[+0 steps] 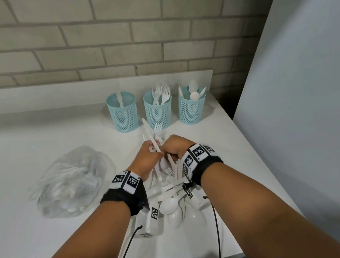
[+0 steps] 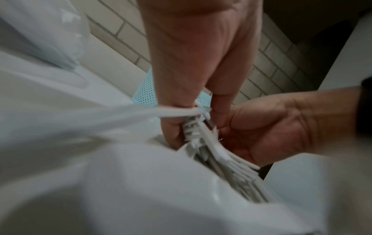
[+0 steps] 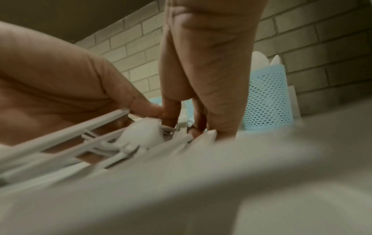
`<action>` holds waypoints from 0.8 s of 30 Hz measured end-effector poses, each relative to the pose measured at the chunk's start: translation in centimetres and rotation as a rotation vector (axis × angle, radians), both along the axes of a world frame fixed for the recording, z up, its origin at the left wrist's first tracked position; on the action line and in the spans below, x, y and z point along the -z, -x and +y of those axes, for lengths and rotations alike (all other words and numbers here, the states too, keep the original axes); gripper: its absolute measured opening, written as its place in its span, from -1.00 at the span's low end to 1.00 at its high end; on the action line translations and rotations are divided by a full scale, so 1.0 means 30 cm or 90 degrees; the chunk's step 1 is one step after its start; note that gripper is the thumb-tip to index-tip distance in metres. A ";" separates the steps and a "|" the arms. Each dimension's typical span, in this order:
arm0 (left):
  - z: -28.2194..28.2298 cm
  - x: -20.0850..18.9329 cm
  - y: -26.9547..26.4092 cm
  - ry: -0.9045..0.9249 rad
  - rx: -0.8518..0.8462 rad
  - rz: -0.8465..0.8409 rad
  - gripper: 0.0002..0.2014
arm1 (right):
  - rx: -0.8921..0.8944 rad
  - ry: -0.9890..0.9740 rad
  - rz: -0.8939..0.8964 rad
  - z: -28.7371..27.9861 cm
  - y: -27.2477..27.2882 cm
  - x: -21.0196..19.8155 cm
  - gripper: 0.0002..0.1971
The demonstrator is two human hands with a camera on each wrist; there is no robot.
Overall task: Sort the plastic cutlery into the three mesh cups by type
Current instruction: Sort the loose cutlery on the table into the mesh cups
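Three blue mesh cups stand in a row at the back: the left cup (image 1: 122,113) has one knife, the middle cup (image 1: 159,110) forks, the right cup (image 1: 192,108) spoons. A pile of white cutlery (image 1: 170,203) lies between my wrists. My left hand (image 1: 148,154) grips an upright bundle of white knives (image 1: 149,135) and a fork (image 1: 157,128). My right hand (image 1: 174,149) is curled against it and pinches pieces of that bundle (image 2: 198,135). The left wrist view shows both the left hand (image 2: 175,122) and the right hand (image 2: 271,125) on it.
A clear plastic bag (image 1: 71,182) with more cutlery lies left of the pile. The white table (image 1: 25,149) ends at a brick wall behind the cups and a grey panel (image 1: 311,87) on the right. In the right wrist view the spoon cup (image 3: 267,98) stands just beyond my fingers.
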State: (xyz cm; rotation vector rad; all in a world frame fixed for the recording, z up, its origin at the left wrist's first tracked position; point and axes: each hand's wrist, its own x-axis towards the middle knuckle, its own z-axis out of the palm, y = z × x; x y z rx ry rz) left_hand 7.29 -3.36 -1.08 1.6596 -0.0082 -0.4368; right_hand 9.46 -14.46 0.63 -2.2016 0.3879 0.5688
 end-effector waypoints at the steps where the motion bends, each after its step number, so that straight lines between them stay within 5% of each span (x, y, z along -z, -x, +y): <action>1: 0.005 -0.002 0.000 0.009 -0.010 0.013 -0.56 | 0.015 -0.025 -0.001 -0.004 -0.005 0.005 -0.87; 7: 0.034 0.001 -0.021 0.047 -0.063 0.029 -0.27 | 0.082 -0.191 -0.030 -0.051 -0.006 -0.026 -0.88; 14: 0.023 0.000 -0.041 0.062 -0.101 0.027 -0.18 | 0.103 -0.321 -0.116 -0.107 0.005 -0.062 -0.83; 16: 0.028 -0.007 -0.044 0.046 -0.085 0.023 -0.26 | 0.115 -0.354 -0.134 -0.119 0.007 -0.075 -0.84; 20: 0.040 -0.038 -0.050 0.009 -0.020 -0.037 -0.83 | 0.110 -0.390 -0.156 -0.135 0.011 -0.098 -0.84; 24: 0.045 -0.068 -0.051 0.050 0.017 -0.053 -0.87 | 0.121 -0.413 -0.190 -0.128 0.006 -0.123 -0.84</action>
